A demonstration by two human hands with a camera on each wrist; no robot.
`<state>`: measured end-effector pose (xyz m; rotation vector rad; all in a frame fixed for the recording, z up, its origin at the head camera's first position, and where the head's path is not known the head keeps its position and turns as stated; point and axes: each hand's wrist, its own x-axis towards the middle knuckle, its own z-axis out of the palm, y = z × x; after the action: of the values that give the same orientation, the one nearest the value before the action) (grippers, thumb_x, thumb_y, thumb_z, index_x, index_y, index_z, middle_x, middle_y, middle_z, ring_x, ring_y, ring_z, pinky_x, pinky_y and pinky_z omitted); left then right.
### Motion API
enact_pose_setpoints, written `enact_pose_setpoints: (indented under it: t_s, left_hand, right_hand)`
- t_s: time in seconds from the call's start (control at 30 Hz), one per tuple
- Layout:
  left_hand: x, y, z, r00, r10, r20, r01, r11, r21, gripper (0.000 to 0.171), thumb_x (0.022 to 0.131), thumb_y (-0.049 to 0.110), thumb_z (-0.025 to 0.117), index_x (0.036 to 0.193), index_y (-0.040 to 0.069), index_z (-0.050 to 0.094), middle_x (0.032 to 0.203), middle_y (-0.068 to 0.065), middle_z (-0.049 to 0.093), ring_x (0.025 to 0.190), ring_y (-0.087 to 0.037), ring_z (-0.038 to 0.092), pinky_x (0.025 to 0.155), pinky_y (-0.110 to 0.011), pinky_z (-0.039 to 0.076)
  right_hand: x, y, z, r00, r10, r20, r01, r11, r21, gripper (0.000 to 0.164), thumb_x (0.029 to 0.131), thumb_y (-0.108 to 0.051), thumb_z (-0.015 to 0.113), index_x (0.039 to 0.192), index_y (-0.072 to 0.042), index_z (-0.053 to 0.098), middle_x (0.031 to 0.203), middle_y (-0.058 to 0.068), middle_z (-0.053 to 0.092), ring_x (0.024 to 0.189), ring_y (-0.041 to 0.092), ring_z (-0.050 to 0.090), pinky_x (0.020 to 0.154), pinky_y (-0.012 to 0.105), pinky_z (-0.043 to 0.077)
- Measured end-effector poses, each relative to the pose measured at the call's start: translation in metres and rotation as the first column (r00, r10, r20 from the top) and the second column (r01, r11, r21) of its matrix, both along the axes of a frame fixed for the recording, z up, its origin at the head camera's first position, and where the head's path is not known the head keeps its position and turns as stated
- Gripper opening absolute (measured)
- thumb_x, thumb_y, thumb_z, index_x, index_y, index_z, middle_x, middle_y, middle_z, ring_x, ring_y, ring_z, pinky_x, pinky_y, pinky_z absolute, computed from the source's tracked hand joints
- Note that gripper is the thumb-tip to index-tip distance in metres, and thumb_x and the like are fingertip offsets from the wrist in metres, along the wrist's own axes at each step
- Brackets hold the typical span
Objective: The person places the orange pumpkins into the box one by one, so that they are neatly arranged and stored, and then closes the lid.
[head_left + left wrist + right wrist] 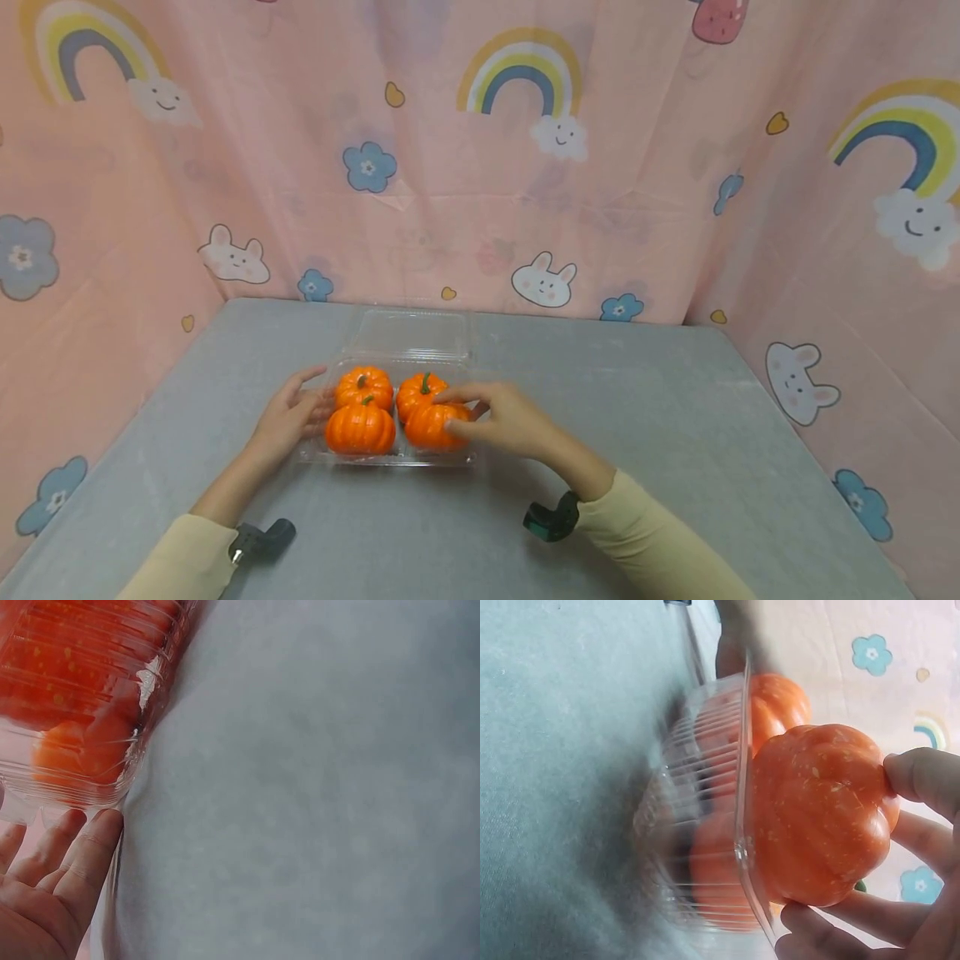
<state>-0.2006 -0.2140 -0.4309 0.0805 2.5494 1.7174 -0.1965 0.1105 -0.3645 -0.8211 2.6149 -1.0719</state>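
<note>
In the head view a clear plastic clamshell container [442,458] lies on the table with several small orange pumpkins in it. My right hand [513,419] grips the front right pumpkin [429,427] between thumb and fingers. That pumpkin [817,817] sits over the container's rim in the right wrist view. Behind it stands a pumpkin with a green stem [415,392]. On the left side are a front pumpkin [360,431] and a rear pumpkin [363,383]. My left hand [287,414] is at the container's left side, fingers extended, fingertips right at its ribbed wall [82,787].
The container's clear lid [412,333] is folded back toward the rear of the grey table [637,417]. A pink patterned curtain [450,217] encloses the back and sides. Dark wrist devices, the left one [262,540] and the right one [552,518], sit by the sleeves.
</note>
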Motion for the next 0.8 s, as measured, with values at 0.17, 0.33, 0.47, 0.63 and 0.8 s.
enact_pose_setpoints:
  t_s: [0.17,0.33,0.47,0.63,0.8]
  left_hand:
    - [0.000,0.001,0.000,1.000,-0.002,0.003,0.002,1.000,-0.010,0.055,0.104,0.033,0.037,0.152,0.010,0.022,0.141,-0.029,0.047,0.110,-0.031,0.064,0.081,-0.033,0.059]
    - [-0.001,0.000,-0.001,1.000,0.000,0.000,0.000,1.000,-0.019,0.055,0.104,0.032,0.037,0.152,0.010,0.022,0.140,-0.029,0.048,0.109,-0.031,0.064,0.081,-0.033,0.059]
    - [-0.001,-0.001,-0.002,1.000,0.001,-0.001,-0.001,1.000,-0.018,0.054,0.104,0.030,0.037,0.152,0.010,0.022,0.140,-0.029,0.048,0.107,-0.029,0.065,0.080,-0.032,0.059]
    - [-0.001,0.000,-0.002,1.000,-0.001,-0.006,0.000,1.000,-0.015,0.054,0.104,0.029,0.037,0.152,0.009,0.023,0.139,-0.029,0.048,0.107,-0.028,0.065,0.079,-0.032,0.059]
    - [0.000,0.000,-0.001,1.000,0.000,-0.010,0.000,1.000,-0.010,0.053,0.104,0.029,0.037,0.152,0.009,0.023,0.139,-0.029,0.049,0.106,-0.028,0.065,0.080,-0.032,0.059]
  right_hand:
    - [-0.001,-0.003,-0.003,1.000,-0.005,0.013,0.005,1.000,0.010,0.030,0.089,-0.027,0.065,0.118,-0.029,0.069,0.121,-0.005,0.067,0.092,0.018,0.060,0.073,0.026,0.054]
    - [-0.001,-0.006,-0.005,0.999,-0.013,0.040,0.012,1.000,0.021,0.030,0.088,-0.029,0.066,0.118,-0.031,0.068,0.119,-0.005,0.067,0.092,0.018,0.060,0.071,0.027,0.053]
    - [-0.002,-0.008,-0.006,0.999,-0.007,0.048,0.006,1.000,0.030,0.031,0.087,-0.030,0.067,0.118,-0.031,0.068,0.117,-0.007,0.067,0.091,0.017,0.059,0.069,0.026,0.053]
    - [-0.002,-0.010,-0.007,1.000,0.012,0.020,-0.013,0.999,0.039,0.031,0.087,-0.029,0.067,0.118,-0.028,0.068,0.115,-0.007,0.068,0.088,0.015,0.059,0.067,0.025,0.052]
    - [-0.002,-0.012,-0.007,1.000,0.013,0.013,-0.014,0.998,0.066,0.032,0.087,-0.030,0.066,0.119,-0.028,0.068,0.114,-0.007,0.067,0.089,0.015,0.059,0.068,0.025,0.051]
